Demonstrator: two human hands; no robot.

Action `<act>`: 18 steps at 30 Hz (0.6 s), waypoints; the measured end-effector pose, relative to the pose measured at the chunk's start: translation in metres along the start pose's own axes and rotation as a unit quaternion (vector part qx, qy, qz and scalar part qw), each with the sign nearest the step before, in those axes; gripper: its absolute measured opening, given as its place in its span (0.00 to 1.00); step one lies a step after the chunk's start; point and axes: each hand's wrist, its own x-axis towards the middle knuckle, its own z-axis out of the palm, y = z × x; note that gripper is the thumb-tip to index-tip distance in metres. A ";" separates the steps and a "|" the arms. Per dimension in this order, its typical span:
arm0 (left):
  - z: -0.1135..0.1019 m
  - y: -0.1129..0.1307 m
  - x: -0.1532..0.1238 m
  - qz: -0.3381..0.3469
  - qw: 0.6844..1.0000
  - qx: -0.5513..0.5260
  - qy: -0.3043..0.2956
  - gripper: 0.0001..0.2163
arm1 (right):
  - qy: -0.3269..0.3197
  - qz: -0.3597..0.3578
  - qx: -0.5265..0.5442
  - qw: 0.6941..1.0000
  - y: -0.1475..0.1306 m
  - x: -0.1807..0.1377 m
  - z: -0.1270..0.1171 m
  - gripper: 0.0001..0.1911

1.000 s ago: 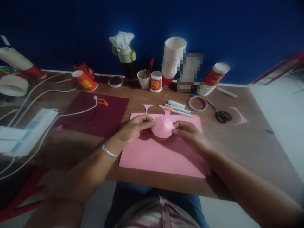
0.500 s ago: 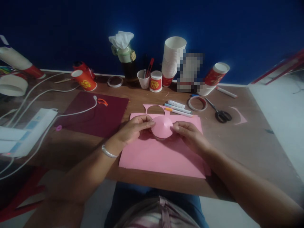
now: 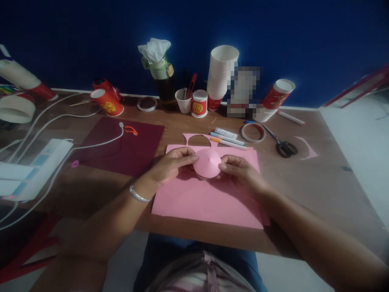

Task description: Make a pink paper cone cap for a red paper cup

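pink paper cone (image 3: 205,165), shallow, smooth, hands (image 3: 170,165) (image 3: 241,169) pinching its rim, flat sheets (image 3: 203,202) beneath

The pink paper cone (image 3: 207,164) is shallow and smooth, with a rounded rim. Its point faces up, and it is pinched at both sides over pink sheets (image 3: 194,200).

Dark blue wall (image 3: 97,40), brown table (image 3: 319,182) against it, pale grey floor (image 3: 360,150) at right, dim light
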 end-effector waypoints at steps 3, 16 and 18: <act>-0.001 -0.001 0.001 0.001 1.000 0.002 0.005 0.17 | 0.002 0.008 0.007 1.000 0.001 0.000 0.000 0.15; -0.003 -0.003 0.001 0.013 1.000 0.008 0.018 0.17 | 0.031 -0.014 -0.028 0.999 -0.002 0.002 0.002 0.19; -0.004 -0.004 0.001 0.014 1.000 0.008 0.021 0.17 | 0.050 -0.033 -0.035 0.998 -0.004 0.004 0.002 0.20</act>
